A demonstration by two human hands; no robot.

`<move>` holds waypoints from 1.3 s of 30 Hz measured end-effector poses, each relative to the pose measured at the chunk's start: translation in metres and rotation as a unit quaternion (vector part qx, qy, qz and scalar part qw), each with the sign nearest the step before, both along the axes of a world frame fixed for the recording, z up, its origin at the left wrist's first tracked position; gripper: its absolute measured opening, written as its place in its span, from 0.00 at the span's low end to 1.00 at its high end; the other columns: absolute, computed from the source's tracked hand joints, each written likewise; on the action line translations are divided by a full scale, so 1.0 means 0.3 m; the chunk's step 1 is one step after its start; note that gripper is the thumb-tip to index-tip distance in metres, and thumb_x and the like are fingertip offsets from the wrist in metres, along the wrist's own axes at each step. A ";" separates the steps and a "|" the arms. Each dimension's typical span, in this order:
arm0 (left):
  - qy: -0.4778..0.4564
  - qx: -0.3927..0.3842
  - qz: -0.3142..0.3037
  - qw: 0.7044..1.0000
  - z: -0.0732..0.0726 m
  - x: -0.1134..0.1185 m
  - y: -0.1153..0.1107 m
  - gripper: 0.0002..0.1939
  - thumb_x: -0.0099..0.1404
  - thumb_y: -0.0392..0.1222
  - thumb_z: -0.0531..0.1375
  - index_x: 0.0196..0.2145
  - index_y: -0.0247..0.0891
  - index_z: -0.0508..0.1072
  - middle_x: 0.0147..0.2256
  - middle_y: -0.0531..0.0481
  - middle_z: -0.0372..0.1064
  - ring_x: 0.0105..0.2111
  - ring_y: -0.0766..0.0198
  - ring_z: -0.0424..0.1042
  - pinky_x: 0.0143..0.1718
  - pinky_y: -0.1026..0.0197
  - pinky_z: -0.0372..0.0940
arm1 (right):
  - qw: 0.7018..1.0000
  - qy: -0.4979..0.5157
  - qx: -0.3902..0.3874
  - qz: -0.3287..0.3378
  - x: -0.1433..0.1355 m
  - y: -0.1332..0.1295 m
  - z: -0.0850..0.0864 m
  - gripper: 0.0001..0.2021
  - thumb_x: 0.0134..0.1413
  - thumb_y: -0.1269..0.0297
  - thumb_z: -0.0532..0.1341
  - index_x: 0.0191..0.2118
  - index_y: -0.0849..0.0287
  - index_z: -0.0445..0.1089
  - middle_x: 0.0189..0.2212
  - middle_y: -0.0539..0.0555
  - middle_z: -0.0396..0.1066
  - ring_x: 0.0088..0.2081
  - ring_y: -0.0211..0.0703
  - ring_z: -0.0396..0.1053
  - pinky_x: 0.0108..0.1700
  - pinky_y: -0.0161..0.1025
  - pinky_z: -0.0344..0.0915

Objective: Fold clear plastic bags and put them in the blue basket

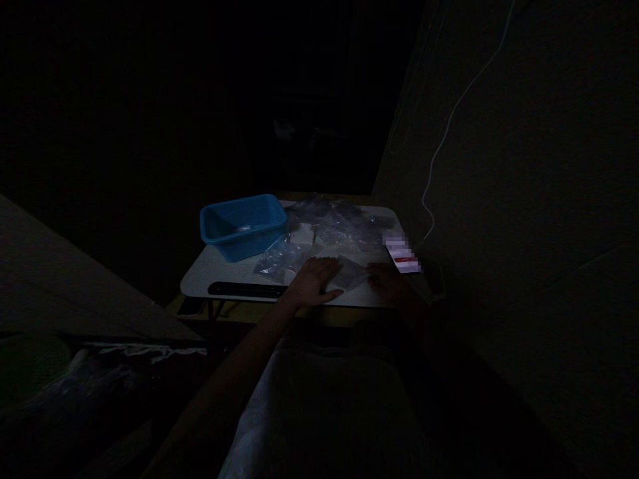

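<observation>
A clear plastic bag [349,273] lies on the small white table [200,273], near its front edge. My left hand [313,281] rests palm down on the bag's left part, fingers stretched out and thumb apart. At the bag's right edge, my right hand [385,283] has its fingers curled and seems to pinch the plastic; dim light hides the exact grip. More crumpled clear bags [344,223] are heaped behind both hands, and another shiny bag [273,263] lies to the left of my left hand.
A blue plastic basin [244,229] stands at the table's left back. A lit phone [402,256] lies at the right edge, with a white cable [449,123] hanging along the wall beside it. A dark slot [247,290] runs along the table's front left. The surroundings are very dark.
</observation>
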State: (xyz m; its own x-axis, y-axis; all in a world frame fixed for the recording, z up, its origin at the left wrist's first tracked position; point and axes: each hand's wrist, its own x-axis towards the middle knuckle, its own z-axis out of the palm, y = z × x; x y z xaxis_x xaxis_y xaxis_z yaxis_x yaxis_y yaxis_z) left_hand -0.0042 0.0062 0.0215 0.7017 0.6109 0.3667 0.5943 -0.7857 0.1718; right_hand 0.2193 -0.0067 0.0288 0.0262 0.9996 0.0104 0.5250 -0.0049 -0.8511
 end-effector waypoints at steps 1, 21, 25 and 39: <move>-0.003 0.008 -0.009 1.000 0.001 0.001 -0.005 0.34 0.57 0.57 0.55 0.57 0.37 0.56 0.57 0.41 0.54 0.56 0.53 0.54 0.56 0.48 0.45 | 0.997 0.072 -0.028 -0.014 -0.014 -0.002 0.002 0.08 0.47 0.63 0.52 0.23 0.57 0.65 0.18 0.51 0.68 0.23 0.39 0.68 0.25 0.34 0.63; -0.031 0.023 -0.047 0.998 -0.044 -0.009 0.021 0.16 0.58 0.33 0.52 0.44 0.33 0.70 0.46 0.44 0.69 0.47 0.60 0.67 0.47 0.59 0.64 | 0.983 0.133 -0.036 0.123 -0.060 -0.032 0.047 0.25 0.39 0.62 0.55 0.47 0.64 0.64 0.15 0.47 0.68 0.16 0.33 0.62 0.17 0.29 0.51; -0.050 0.010 -0.052 0.997 -0.054 -0.015 0.022 0.17 0.58 0.33 0.51 0.44 0.35 0.70 0.47 0.44 0.68 0.47 0.62 0.67 0.46 0.59 0.64 | 0.980 0.114 -0.005 0.161 -0.039 0.007 0.016 0.25 0.42 0.58 0.55 0.49 0.64 0.65 0.15 0.48 0.68 0.18 0.34 0.63 0.19 0.30 0.54; -0.026 0.031 0.012 0.999 -0.015 -0.008 0.003 0.19 0.54 0.45 0.58 0.42 0.32 0.70 0.41 0.41 0.70 0.42 0.56 0.68 0.43 0.54 0.63 | 0.994 0.043 0.035 0.098 -0.044 0.053 -0.042 0.15 0.37 0.72 0.53 0.33 0.60 0.72 0.13 0.46 0.66 0.20 0.36 0.65 0.24 0.31 0.60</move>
State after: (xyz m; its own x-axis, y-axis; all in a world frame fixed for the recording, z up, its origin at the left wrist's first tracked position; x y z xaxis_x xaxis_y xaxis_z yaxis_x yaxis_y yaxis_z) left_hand -0.0065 0.0071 0.0170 0.6656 0.6027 0.4402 0.6052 -0.7810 0.1542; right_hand 0.2062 0.0093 0.0163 -0.1657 0.9824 0.0866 0.4346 0.1516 -0.8878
